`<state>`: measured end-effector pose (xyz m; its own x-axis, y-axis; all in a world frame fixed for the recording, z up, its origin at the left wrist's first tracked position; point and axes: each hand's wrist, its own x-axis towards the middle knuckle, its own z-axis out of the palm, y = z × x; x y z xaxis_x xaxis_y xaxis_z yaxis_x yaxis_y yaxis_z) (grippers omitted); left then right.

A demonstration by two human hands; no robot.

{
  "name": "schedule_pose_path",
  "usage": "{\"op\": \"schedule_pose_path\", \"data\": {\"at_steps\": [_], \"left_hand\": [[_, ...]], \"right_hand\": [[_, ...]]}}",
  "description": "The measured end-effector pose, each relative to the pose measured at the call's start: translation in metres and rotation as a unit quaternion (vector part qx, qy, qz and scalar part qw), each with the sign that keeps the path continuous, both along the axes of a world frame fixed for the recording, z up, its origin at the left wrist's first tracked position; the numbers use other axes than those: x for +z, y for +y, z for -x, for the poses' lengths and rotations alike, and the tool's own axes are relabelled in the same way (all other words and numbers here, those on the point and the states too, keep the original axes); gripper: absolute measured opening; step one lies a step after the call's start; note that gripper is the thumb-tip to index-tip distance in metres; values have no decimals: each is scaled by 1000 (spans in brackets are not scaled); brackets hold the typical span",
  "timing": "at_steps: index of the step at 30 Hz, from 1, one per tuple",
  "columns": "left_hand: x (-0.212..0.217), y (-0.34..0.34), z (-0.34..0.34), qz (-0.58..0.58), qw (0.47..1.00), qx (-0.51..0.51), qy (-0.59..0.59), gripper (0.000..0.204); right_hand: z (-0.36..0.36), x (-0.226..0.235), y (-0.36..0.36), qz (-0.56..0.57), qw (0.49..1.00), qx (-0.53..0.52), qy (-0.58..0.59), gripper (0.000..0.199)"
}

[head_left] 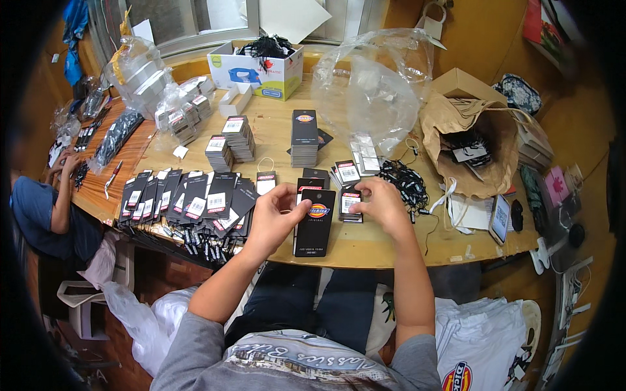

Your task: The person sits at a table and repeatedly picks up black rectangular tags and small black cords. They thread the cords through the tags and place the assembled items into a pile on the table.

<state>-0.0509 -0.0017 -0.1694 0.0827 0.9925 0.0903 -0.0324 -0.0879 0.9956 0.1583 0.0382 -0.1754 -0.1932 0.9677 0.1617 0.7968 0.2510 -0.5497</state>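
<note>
My left hand is closed on a black hang tag with a coloured logo, held upright above the table's front edge. Another tag edge shows just behind it. With its fingers pinched, my right hand touches a small stack of red-and-white barcode tags. Behind that stack lies another little pile of barcode tags. A tall stack of black hang tags stands farther back. To the left, overlapping black tags with white barcode labels are spread along the table edge, black strings hanging below them.
Black tag strings lie tangled right of my right hand, near an open brown paper bag. A clear plastic bag and a white box of strings stand behind. A phone leans at right. Another person sits at left.
</note>
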Motion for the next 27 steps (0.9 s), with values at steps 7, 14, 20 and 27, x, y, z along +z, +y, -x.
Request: {"op": "schedule_pose_path", "data": {"at_steps": [7, 14, 20, 27], "left_hand": [[-7, -14, -5, -41, 998, 19, -36, 10], [-12, -33, -17, -44, 996, 21, -70, 12], [-17, -51, -29, 33, 994, -45, -93, 15], [-17, -55, -21, 50, 984, -85, -147, 16]], "right_hand": [[1, -4, 3, -19, 993, -59, 102, 28], [12, 18, -52, 35, 903, 55, 424, 10], [30, 4, -89, -75, 949, 7, 308, 9], [-50, 1, -42, -198, 969, -133, 58, 12]]}}
